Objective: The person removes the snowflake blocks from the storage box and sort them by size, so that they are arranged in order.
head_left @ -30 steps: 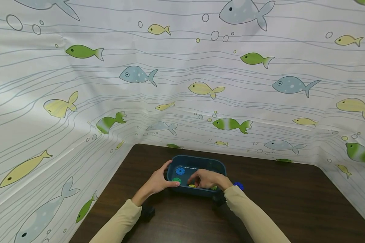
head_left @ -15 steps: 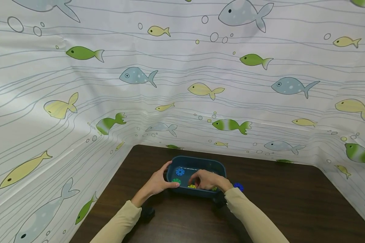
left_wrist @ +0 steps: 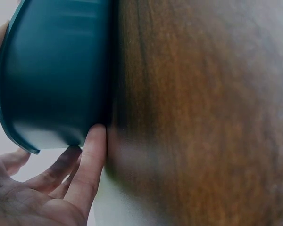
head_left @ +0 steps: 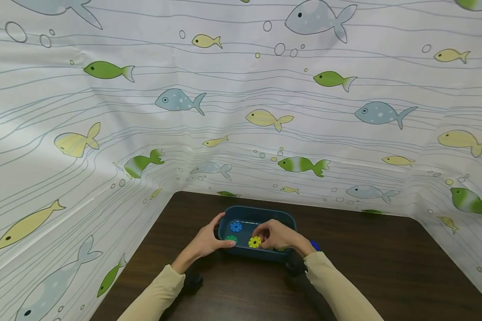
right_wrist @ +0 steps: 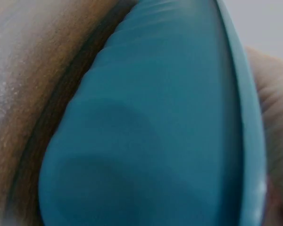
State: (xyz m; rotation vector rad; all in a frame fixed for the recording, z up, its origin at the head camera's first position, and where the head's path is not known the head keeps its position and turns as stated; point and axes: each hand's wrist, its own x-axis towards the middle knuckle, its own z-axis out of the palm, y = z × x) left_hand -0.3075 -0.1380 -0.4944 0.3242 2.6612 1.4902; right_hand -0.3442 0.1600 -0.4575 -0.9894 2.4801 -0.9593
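A dark blue-green plastic tub (head_left: 253, 253) stands on the table. My left hand (head_left: 204, 240) holds its left end, thumb over the front rim and fingers along the end wall; the left wrist view has the fingertips on that wall (left_wrist: 52, 84). Inside the tub, my right hand (head_left: 280, 235) pinches a yellow flower-shaped disc (head_left: 255, 242), tilted up near the front wall. A blue disc (head_left: 235, 227) and a green disc (head_left: 231, 239) lie at the tub's left. The right wrist view is mostly the tub's outer wall (right_wrist: 151, 117), hiding the fingertips.
Under my right wrist, a yellow-green disc (head_left: 280, 248) shows partly in the tub. A dark blue disc (head_left: 315, 245) lies on the brown wooden table (head_left: 369, 258), right of the tub. A fish-patterned white sheet (head_left: 233, 84) surrounds the table's back and sides.
My right hand has drawn the yellow disc up, and more of its face now shows. My left hand keeps its place on the tub. The head view has shifted slightly.
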